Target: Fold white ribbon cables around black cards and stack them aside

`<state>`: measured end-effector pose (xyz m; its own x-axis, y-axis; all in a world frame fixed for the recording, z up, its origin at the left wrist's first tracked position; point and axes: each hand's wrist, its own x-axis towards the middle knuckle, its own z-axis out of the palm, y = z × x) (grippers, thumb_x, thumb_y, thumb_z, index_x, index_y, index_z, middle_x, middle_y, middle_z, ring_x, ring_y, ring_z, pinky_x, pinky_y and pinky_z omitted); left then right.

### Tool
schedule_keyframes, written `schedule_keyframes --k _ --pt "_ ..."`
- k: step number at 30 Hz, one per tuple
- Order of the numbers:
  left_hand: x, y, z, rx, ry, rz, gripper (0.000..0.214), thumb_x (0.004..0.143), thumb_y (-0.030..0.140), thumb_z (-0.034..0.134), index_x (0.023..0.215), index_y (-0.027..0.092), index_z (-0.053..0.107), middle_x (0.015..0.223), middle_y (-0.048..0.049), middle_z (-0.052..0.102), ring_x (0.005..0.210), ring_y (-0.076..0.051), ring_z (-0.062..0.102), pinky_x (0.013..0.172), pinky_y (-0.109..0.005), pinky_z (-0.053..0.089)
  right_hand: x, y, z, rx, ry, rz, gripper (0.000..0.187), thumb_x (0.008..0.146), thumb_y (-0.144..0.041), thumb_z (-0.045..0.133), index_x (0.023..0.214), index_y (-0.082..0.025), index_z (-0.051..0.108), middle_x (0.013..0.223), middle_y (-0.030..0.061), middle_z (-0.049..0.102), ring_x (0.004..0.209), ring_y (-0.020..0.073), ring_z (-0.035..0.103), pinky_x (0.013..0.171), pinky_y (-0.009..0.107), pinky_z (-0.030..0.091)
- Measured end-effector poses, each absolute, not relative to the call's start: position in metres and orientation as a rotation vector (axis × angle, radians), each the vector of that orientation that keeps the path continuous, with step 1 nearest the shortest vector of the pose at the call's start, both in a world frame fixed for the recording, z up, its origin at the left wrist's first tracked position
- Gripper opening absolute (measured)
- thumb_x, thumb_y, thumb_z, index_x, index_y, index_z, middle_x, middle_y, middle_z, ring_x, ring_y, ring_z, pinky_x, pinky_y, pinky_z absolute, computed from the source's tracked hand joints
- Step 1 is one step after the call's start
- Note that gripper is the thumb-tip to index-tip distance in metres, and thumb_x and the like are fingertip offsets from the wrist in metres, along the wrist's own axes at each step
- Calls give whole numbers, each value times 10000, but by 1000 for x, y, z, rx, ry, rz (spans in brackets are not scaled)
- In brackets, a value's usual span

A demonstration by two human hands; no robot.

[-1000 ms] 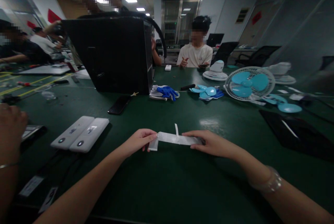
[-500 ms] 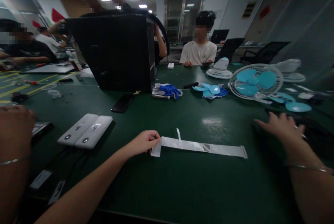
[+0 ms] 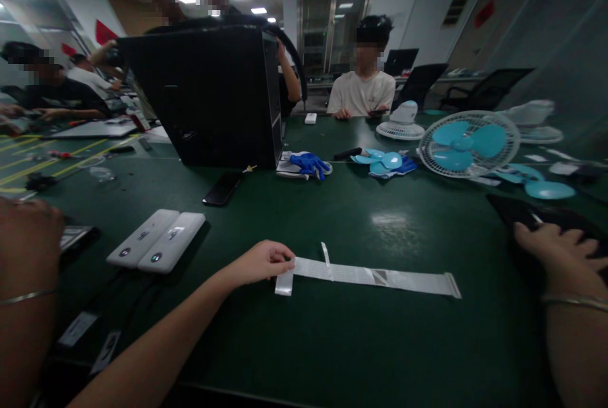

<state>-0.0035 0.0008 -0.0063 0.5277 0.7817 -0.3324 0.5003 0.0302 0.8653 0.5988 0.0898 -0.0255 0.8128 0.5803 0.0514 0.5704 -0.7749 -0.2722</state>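
Note:
A pale, flat ribbon cable (image 3: 351, 273) lies stretched across the green table, with a connector at its right end and a thin strip sticking up near the left. My left hand (image 3: 266, 263) is closed in a pinch at its left end, where a short part folds down toward me. At the right edge, my right hand (image 3: 558, 246) rests on or just over a flat black item (image 3: 503, 205). Its fingers are apart, and it is well away from the cable. Whether it touches the black item, I cannot tell.
Two white power banks (image 3: 173, 243) with cords lie left, beside another person's arm (image 3: 28, 256). Farther back are a phone (image 3: 222, 189), a large black case (image 3: 213, 97), blue-and-white gloves (image 3: 308, 165), fan blades (image 3: 380, 159) and a fan head (image 3: 468, 144). A person (image 3: 363, 94) sits opposite.
My right hand has moved right and a little lower, over the black item. The left hand keeps its pinch on the cable, which appears slightly lower in view.

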Motion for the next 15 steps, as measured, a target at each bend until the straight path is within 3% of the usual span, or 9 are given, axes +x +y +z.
schedule_keyframes --k 4,10,15 --pt "-3 0 -7 1644 1082 326 298 848 399 556 1013 156 604 788 -20 653 631 -123 576 540 -226 399 592 86 -20 -2782 -941 34 976 766 -758 246 1401 -30 382 1414 325 285 1331 447 176 1061 563 43" --pt "-1 -3 -6 1768 1130 309 204 860 356 519 908 173 596 789 -6 639 683 -134 588 593 -236 414 568 89 -9 -2831 -1071 -12 871 791 -694 317 1363 -46 422 1311 343 395 1286 435 296 1033 554 134" --pt "0 -5 -5 1871 1114 287 273 859 431 522 862 180 628 809 -16 651 722 -153 606 608 -247 419 535 98 -1 -2735 -1436 -19 829 786 -686 388 1375 -103 401 1267 318 449 1186 463 417 938 596 270"
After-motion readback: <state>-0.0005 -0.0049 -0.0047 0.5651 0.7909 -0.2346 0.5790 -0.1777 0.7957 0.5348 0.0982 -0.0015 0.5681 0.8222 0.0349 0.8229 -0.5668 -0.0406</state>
